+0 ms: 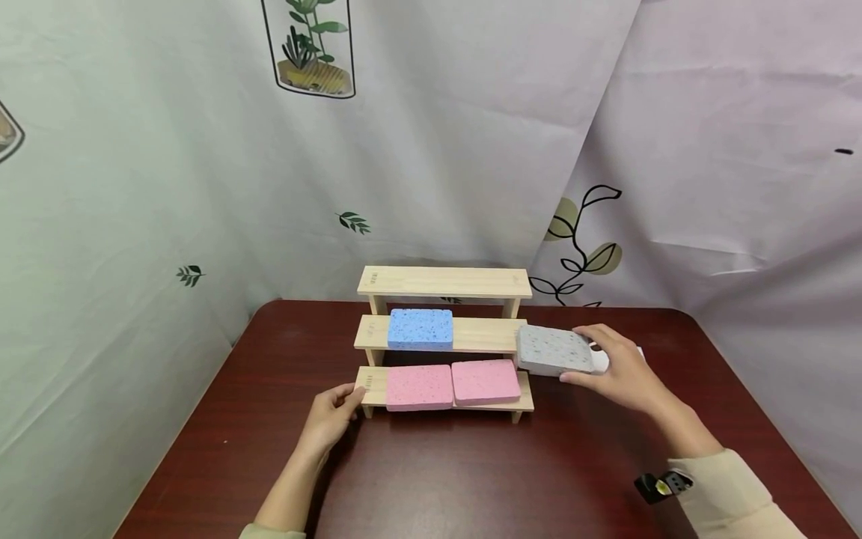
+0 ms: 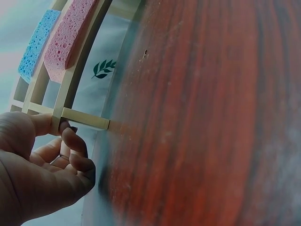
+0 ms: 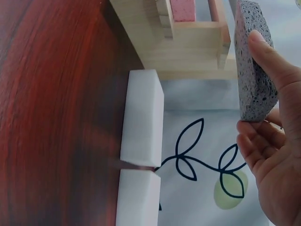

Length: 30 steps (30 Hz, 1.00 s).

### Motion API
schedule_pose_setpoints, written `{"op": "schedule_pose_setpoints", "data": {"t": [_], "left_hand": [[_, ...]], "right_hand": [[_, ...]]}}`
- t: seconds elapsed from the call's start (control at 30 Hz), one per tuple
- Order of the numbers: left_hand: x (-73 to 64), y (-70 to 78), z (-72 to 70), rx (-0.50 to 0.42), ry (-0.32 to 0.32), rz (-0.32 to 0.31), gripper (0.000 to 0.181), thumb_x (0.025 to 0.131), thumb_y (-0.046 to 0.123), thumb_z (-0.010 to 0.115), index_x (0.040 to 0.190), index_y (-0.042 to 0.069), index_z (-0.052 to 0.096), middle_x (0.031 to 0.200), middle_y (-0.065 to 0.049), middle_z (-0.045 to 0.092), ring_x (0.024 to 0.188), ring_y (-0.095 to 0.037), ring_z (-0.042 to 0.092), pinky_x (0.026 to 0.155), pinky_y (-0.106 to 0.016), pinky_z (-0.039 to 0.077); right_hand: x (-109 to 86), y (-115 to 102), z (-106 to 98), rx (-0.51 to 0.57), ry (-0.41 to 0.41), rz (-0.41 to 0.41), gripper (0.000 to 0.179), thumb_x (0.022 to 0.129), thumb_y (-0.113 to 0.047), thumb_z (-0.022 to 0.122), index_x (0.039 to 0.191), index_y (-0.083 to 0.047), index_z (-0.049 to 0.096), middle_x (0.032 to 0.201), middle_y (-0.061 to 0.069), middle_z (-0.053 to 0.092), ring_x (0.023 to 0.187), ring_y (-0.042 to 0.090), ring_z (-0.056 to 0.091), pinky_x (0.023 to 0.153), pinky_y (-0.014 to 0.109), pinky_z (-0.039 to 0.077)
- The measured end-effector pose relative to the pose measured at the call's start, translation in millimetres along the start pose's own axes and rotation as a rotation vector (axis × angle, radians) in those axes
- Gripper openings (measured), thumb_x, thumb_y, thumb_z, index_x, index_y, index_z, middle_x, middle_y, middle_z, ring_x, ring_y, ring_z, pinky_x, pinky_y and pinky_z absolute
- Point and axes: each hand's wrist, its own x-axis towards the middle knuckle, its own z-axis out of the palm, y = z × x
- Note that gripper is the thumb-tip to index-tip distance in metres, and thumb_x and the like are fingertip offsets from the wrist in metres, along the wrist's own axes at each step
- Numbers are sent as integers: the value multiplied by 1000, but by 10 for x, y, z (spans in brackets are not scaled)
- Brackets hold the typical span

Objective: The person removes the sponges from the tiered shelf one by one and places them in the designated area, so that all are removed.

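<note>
My right hand (image 1: 616,367) grips a grey speckled sponge (image 1: 554,349) by its right end, in the air beside the middle tier of a wooden three-tier rack (image 1: 444,281). In the right wrist view the thumb lies on one face of the sponge and the fingers are at its end. My left hand (image 1: 330,415) pinches the left end of the rack's lowest tier between thumb and fingers. Two pink sponges (image 1: 419,388) lie side by side on that tier. A blue sponge (image 1: 420,329) lies on the middle tier, left of its centre.
Two white blocks (image 3: 142,117) stand on the dark red table (image 1: 512,479) to the right of the rack, mostly hidden behind my right hand in the head view. A patterned cloth (image 1: 458,150) hangs behind the table.
</note>
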Motion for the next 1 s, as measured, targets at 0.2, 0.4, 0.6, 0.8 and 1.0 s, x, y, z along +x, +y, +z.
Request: {"op": "schedule_pose_setpoints", "data": {"t": [0.2, 0.4, 0.6, 0.8, 1.0], "left_hand": [[4, -9, 4, -1, 5, -14, 36, 102, 16, 63, 125, -11, 64, 85, -6, 65, 71, -16, 55, 58, -24, 43], [18, -20, 9, -10, 6, -14, 34, 101, 13, 63, 124, -12, 64, 84, -5, 65, 71, -16, 54, 59, -24, 43], [23, -26, 14, -11, 6, -10, 34, 101, 13, 63, 124, -12, 64, 84, -5, 66, 71, -16, 55, 59, -24, 43], [33, -38, 13, -21, -2, -20, 34, 101, 13, 62, 124, -12, 63, 84, -5, 65, 71, -16, 54, 60, -25, 43], [39, -47, 12, -22, -2, -17, 34, 101, 12, 62, 124, -13, 63, 85, -6, 65, 71, -16, 55, 61, -25, 43]], "right_hand": [[-67, 61, -50, -7, 13, -3, 74, 64, -27, 98, 125, -3, 63, 117, 7, 65, 95, 16, 58, 81, 23, 42], [-133, 119, -102, -19, 22, 14, 75, 63, -26, 98, 125, -2, 63, 117, 7, 65, 94, 18, 60, 79, 28, 45], [-191, 176, -144, -20, 40, 34, 75, 63, -26, 98, 126, -2, 63, 117, 6, 64, 94, 22, 61, 79, 28, 45], [-289, 255, -109, -24, 31, 53, 76, 63, -28, 98, 126, -3, 63, 117, 7, 64, 94, 24, 63, 80, 25, 46], [-398, 326, 21, -29, -16, 50, 76, 62, -28, 98, 123, 0, 63, 117, 13, 64, 93, 27, 64, 76, 40, 54]]}}
